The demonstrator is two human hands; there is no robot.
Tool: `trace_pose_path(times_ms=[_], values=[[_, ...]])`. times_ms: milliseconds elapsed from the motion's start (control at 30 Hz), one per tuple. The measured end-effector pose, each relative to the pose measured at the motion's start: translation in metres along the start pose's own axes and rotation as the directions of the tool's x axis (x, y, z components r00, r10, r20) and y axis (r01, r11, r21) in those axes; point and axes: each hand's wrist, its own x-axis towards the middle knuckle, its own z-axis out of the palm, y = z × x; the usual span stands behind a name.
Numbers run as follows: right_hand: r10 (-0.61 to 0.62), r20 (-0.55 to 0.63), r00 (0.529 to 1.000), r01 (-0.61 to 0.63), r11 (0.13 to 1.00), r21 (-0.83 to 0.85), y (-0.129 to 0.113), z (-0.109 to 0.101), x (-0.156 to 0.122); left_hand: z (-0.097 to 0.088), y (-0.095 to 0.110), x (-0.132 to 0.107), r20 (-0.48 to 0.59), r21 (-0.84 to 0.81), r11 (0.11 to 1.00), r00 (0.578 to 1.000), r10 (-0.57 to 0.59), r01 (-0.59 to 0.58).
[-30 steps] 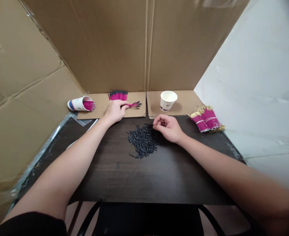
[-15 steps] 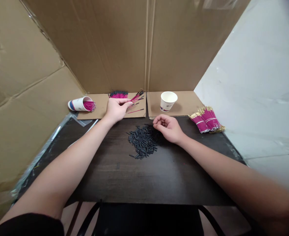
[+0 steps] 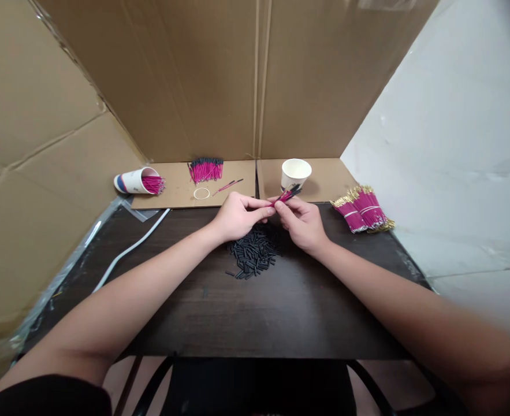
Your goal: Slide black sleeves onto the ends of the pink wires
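Observation:
My left hand (image 3: 237,216) and my right hand (image 3: 303,222) meet above a heap of small black tubes (image 3: 252,257) on the dark table (image 3: 255,312). Both pinch a few pink wires with black tips (image 3: 287,195) between their fingertips. A fanned pile of pink wires (image 3: 205,170) lies on the cardboard behind the left hand, with two loose wires (image 3: 227,186) and a small white ring (image 3: 201,193) beside it.
An upright paper cup (image 3: 296,173) stands just behind the hands. A tipped paper cup (image 3: 134,182) with pink wires in it lies at the left. Bundled pink wires with gold ends (image 3: 364,209) lie at the right. Cardboard walls enclose back and left. A white cable (image 3: 127,251) crosses the table's left part.
My left hand left the wire pile on the cardboard and carried a few wires to the middle. My right hand rose from the black tubes and now pinches them too.

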Motion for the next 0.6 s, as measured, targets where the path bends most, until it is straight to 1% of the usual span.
trace_pose_path(times_ms=[133, 267, 333, 400, 467, 500, 533, 600], values=[[0.055, 0.017, 0.998, -0.055, 0.999, -0.001, -0.004, -0.002, 0.000, -0.002, 0.002, 0.000, 0.072, 0.048, 0.998, 0.997, 0.040, -0.044], [0.134, 0.054, 0.990, -0.136, 0.990, 0.048, -0.007, -0.011, 0.006, -0.004, 0.001, -0.001, 0.073, 0.100, 0.990, 0.993, 0.097, -0.104], [0.172, 0.095, 0.981, -0.176, 0.983, 0.046, -0.005, -0.017, 0.011, -0.008, -0.003, 0.000, 0.035, 0.157, 0.980, 0.993, 0.115, -0.119], [0.207, 0.160, 0.965, -0.213, 0.977, 0.018, -0.002, -0.024, 0.015, -0.013, -0.009, 0.002, -0.045, 0.246, 0.960, 0.988, 0.149, -0.134], [0.250, 0.229, 0.941, -0.254, 0.967, -0.013, 0.001, -0.029, 0.019, -0.018, -0.017, 0.005, -0.127, 0.334, 0.930, 0.971, 0.204, -0.152], [0.263, 0.260, 0.929, -0.264, 0.964, -0.029, 0.002, -0.032, 0.021, -0.021, -0.021, 0.006, -0.149, 0.371, 0.914, 0.962, 0.230, -0.161], [0.263, 0.285, 0.922, -0.261, 0.964, -0.045, 0.002, -0.033, 0.022, -0.023, -0.025, 0.007, -0.157, 0.404, 0.899, 0.955, 0.253, -0.172], [0.230, 0.330, 0.916, -0.216, 0.973, -0.077, 0.002, -0.036, 0.023, -0.026, -0.031, 0.008, -0.133, 0.459, 0.865, 0.947, 0.292, -0.202]])
